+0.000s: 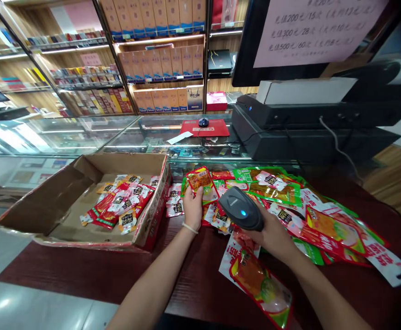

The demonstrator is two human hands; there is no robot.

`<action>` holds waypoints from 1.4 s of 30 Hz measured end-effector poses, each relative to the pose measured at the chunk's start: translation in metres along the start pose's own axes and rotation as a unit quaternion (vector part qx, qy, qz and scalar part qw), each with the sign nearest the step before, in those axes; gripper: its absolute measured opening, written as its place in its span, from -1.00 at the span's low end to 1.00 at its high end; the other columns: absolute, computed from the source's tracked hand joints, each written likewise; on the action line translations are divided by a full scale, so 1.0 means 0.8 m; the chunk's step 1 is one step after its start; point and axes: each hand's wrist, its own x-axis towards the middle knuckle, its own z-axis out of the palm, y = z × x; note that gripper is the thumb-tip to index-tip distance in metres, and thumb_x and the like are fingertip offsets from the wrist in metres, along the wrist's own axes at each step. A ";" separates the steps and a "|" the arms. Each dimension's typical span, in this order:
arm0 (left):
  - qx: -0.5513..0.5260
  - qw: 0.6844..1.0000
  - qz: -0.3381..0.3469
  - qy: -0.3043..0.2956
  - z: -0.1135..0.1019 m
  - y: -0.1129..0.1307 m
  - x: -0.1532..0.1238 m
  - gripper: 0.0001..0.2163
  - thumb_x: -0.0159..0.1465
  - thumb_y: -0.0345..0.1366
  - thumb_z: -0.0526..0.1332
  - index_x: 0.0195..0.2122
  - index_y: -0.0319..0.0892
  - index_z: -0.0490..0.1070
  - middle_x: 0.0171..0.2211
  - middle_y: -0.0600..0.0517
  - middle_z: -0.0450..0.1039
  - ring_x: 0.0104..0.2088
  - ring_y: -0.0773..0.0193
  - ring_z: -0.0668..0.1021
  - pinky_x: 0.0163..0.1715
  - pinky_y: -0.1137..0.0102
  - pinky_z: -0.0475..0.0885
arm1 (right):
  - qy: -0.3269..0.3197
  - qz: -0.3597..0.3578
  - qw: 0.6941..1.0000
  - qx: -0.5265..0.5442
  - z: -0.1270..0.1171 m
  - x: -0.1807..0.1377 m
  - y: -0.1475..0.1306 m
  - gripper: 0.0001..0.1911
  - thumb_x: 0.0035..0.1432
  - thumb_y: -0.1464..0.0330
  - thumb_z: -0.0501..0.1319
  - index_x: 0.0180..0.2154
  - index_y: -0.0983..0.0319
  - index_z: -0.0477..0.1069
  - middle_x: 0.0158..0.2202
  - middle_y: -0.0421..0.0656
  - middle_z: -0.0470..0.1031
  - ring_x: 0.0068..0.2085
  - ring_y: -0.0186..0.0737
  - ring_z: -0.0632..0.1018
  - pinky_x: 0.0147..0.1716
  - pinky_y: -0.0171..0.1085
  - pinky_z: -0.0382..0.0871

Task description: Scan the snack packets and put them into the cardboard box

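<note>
Left hand (192, 211) pinches a red-edged plastic food packet (199, 178); right hand (274, 234) grips a black handheld scanner (239, 207) near it.

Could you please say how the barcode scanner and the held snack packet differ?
The barcode scanner is dark with a blue light; the snack packet is bright with red edges. The scanner is bulky, the packet flatter. Both are held, by the right hand and left hand respectively.
</note>
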 end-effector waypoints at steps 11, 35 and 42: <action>0.007 1.000 0.007 -0.012 0.001 0.001 -0.002 -0.73 0.20 -0.23 0.28 -0.11 -0.20 0.46 -0.12 -0.04 0.54 -0.15 0.24 0.55 -0.08 0.37 0.41 | 0.011 0.003 0.999 0.048 -0.004 -0.001 0.001 -0.43 0.03 0.23 0.31 0.09 0.16 0.34 -0.10 -0.13 0.58 -0.07 -0.04 0.56 -0.10 -0.20 0.43; 0.651 0.713 0.250 0.072 -0.170 0.270 -0.006 -0.64 0.27 -0.22 0.20 0.10 0.01 0.40 0.00 0.05 0.53 -0.06 0.14 0.57 -0.06 0.28 0.42 | 0.151 -0.028 0.984 0.093 -0.016 0.013 0.013 -0.52 0.06 0.14 0.30 0.00 0.19 0.43 -0.06 -0.10 0.56 -0.07 0.01 0.55 -0.01 -0.07 0.42; 0.636 0.713 0.293 -0.039 -0.084 0.238 -0.035 -0.74 0.30 -0.20 0.18 0.00 -0.03 0.44 -0.08 0.03 0.56 -0.12 0.16 0.59 -0.10 0.24 0.48 | 0.185 0.024 0.976 0.109 -0.029 0.018 0.015 -0.49 0.01 0.16 0.34 0.00 0.19 0.45 -0.03 -0.07 0.56 -0.02 0.02 0.54 0.03 -0.06 0.39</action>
